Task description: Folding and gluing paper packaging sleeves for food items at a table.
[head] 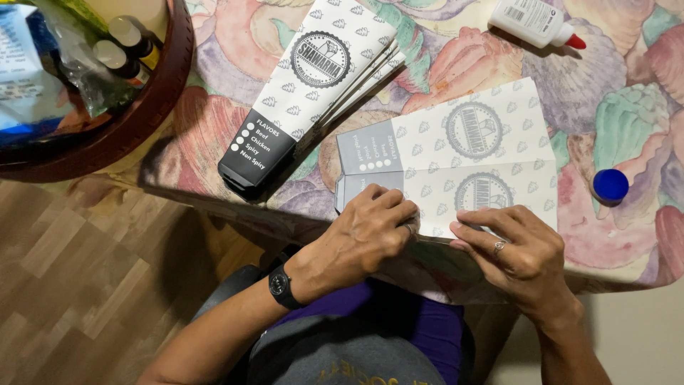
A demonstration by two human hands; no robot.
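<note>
A flat unfolded white paper sleeve (pixel 470 153) with grey round emblems and a grey end panel lies on the flowered table near its front edge. My left hand (pixel 367 232), with a black watch on the wrist, presses on the sleeve's near edge with fingers curled. My right hand (pixel 516 249), wearing a ring, presses fingertips on the same near edge to the right. Both hands pinch or fold that edge at the table's rim. A stack of finished sleeves (pixel 306 85) with black ends lies to the upper left.
A white glue bottle (pixel 534 21) with a red tip lies at the back. A blue cap (pixel 610 185) sits at the right. A round brown tray (pixel 153 93) holding small bottles and a plastic bag stands at the left. Wooden floor shows below the table.
</note>
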